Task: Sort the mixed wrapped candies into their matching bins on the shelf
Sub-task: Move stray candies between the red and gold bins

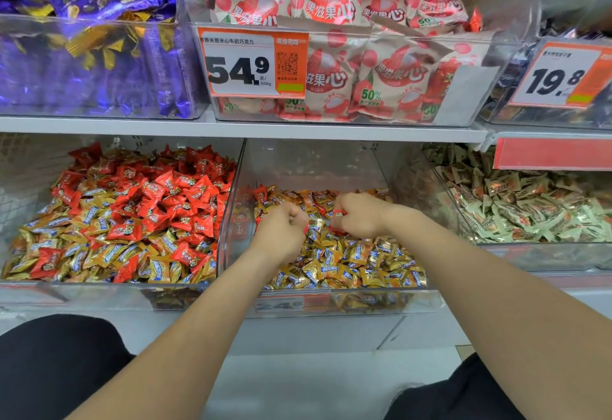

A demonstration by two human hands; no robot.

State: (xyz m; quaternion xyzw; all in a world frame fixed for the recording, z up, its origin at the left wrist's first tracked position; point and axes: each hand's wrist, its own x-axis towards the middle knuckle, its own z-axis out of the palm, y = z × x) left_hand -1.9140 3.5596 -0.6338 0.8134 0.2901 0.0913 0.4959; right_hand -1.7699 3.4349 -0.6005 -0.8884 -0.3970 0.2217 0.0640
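Shop shelf (298,131) of clear bins; left hand (281,231) and right hand (359,216) each pinch red candies (339,212) over the middle bin (331,302).

Left grip (281,231), right grip (359,216) pinch red candies (338,211), middle bin (314,164).

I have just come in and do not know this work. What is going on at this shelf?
A person has both hands in the middle bin of the bottom row, which holds mostly gold candies. The right hand pinches a red candy, and the left hand also seems to hold something red. The bin on the left holds red and gold pieces mixed together, so much sorting is left.
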